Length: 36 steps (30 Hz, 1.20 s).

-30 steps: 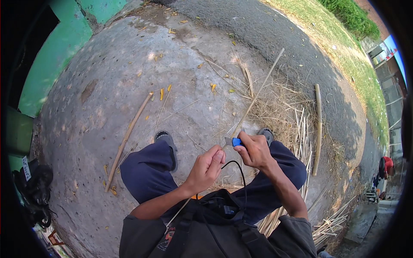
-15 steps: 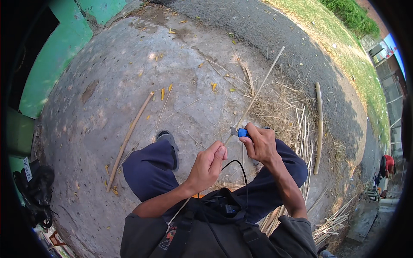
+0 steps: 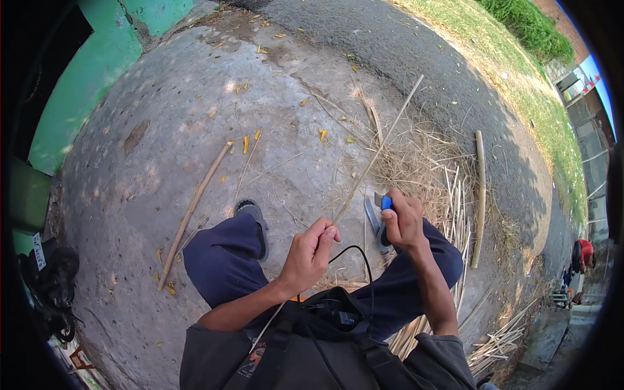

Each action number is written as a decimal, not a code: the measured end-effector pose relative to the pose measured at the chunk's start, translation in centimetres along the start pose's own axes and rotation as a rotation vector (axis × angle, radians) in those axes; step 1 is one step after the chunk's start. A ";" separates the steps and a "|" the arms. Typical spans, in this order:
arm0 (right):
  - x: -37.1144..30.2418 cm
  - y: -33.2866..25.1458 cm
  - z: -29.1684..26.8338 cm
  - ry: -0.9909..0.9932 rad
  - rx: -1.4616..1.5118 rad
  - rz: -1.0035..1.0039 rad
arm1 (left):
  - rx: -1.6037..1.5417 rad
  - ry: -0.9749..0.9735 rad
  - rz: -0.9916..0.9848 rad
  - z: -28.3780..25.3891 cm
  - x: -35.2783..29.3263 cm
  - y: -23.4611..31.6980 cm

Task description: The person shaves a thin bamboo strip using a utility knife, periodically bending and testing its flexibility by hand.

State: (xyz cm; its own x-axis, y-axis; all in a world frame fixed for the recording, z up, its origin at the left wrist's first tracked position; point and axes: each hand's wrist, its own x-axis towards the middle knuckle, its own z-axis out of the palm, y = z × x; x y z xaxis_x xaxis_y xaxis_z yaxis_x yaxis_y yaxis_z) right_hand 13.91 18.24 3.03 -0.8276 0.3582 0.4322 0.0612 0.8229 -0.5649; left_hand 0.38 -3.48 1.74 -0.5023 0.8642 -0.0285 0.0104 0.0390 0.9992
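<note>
My left hand (image 3: 307, 257) is closed round a long, thin bamboo strip (image 3: 379, 153), its fingers pinched near my lap. Away from me the strip slants up and to the right, and its near end passes back under my left forearm. My right hand (image 3: 405, 224) grips a blue utility knife (image 3: 387, 203) with its blade out. The knife is to the right of the strip and apart from it. By my right foot lies a long, flat, grey blade-like piece (image 3: 371, 213), partly hidden by my hand and leg.
Fibrous shavings (image 3: 416, 159) and several split strips (image 3: 457, 208) lie on the right. A thick bamboo piece (image 3: 480, 198) stretches beyond them, and a brown stick (image 3: 195, 214) rests at left. A dark motorcycle (image 3: 55, 286) stands far left; a person in red (image 3: 586, 253) is far right.
My right hand has moved right with the utility knife, off the strip, uncovering the grey blade-like piece. The strip's far end has dipped slightly. My left hand keeps its grip.
</note>
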 end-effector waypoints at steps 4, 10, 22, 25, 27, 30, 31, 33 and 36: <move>0.0 -0.8 2.6 -0.163 -0.005 -0.039 | 0.034 -0.004 0.017 0.4 0.1 0.4; 0.2 -1.2 2.9 -0.148 -0.002 0.000 | 0.036 0.006 0.034 0.4 0.1 0.4; 1.0 -1.2 2.5 0.013 -0.159 0.011 | -0.049 -0.029 -0.009 0.3 -0.1 0.9; 3.2 4.4 -2.5 0.329 -0.101 0.359 | -0.078 -0.112 -0.011 0.8 -1.7 0.9; 2.7 6.1 -4.0 0.425 -0.075 0.327 | -0.067 -0.157 0.010 0.8 -1.8 0.7; 1.5 6.2 -3.9 0.547 0.493 0.398 | -0.205 -0.070 -0.102 -0.3 -0.8 0.7; 1.8 5.5 -3.6 0.580 0.630 0.473 | -0.136 -0.033 -0.078 -0.6 -0.4 0.8; 2.4 3.9 -3.8 0.536 0.623 0.587 | -0.077 -0.001 -0.044 -0.7 -0.2 0.9; 3.0 3.9 -3.8 0.545 0.563 0.552 | 0.049 -0.007 0.054 -0.4 -0.2 0.9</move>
State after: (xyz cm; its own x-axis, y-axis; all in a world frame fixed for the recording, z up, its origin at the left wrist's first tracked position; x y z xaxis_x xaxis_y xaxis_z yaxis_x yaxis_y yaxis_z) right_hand 13.82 24.15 4.80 -0.3801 0.9050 0.1908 -0.0300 0.1942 -0.9805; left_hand 0.11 -3.85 2.68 -0.4936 0.8694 0.0246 0.0797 0.0171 0.9967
